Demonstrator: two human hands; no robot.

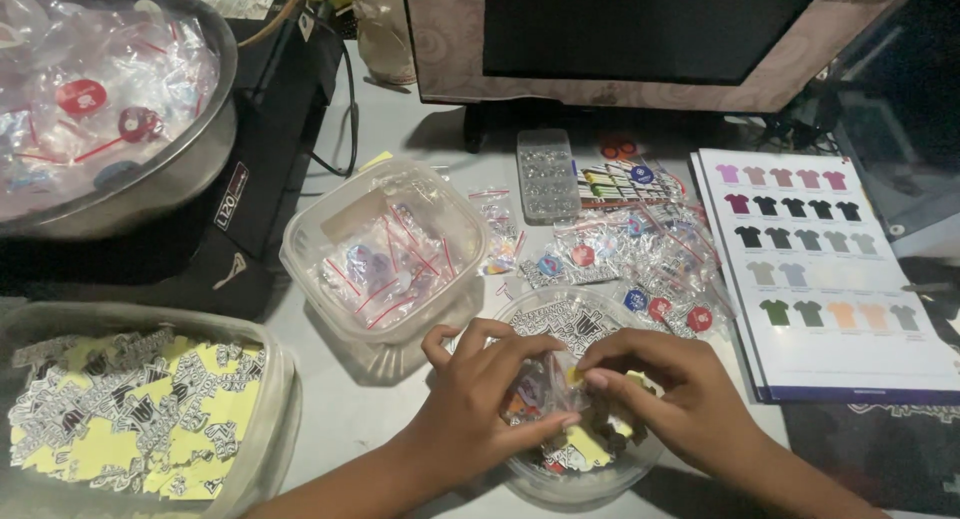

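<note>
Hands together over round clear tub near front edge of grey desk. Left hand curled around small clear plastic bag, thumb below, fingers on top, pinching it. Right hand meeting it from other side, fingertips pressed on bag's edge beside small yellow-backed sticker; whether sticker itself gripped, cannot tell. Inside tub, more black-and-white stickers, some yellow side up. Just left of tub, square clear container filled with bagged round badges and red-striped bag seals. Further left, at bottom corner, larger clear tub heaped with same stickers on yellow backing. Top left, metal bowl full of bagged badges, resting on black machine. Behind hands, loose pile of bagged badges in red and blue, spread on desk beside clear compartment box. Right of pile, open colour chart showing rows of shirt shapes. Dark monitor standing along back.
</note>
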